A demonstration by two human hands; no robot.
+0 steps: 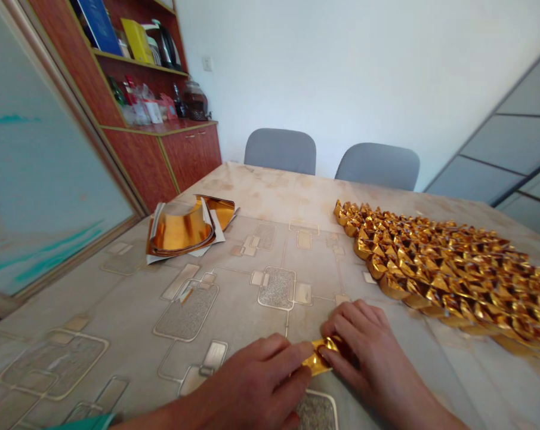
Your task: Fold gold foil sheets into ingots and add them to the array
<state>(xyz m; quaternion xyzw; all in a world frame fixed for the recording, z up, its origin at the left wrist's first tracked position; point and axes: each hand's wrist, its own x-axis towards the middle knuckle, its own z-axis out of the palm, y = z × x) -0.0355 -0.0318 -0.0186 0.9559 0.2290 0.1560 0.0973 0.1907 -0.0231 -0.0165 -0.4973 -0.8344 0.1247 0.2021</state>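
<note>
Between my two hands, close to the near side of the table, is a small folded piece of gold foil paper (317,362). My left hand (270,379) pinches its left end between thumb and fingers. On the other end, the fingers and thumb of my right hand (368,346) are closed, hiding part of the piece. A curled stack of gold foil paper sheets (182,230) with white backs lies at the far left. To the right spread many folded gold foil pieces (444,269), standing side by side in tight rows.
The table (234,322) has a patterned cover. Behind it stand two grey chairs (281,150) against a white wall. A reddish-brown cabinet (191,149) with bottles, a kettle (166,48) and a glass jar (194,100) is at the back left.
</note>
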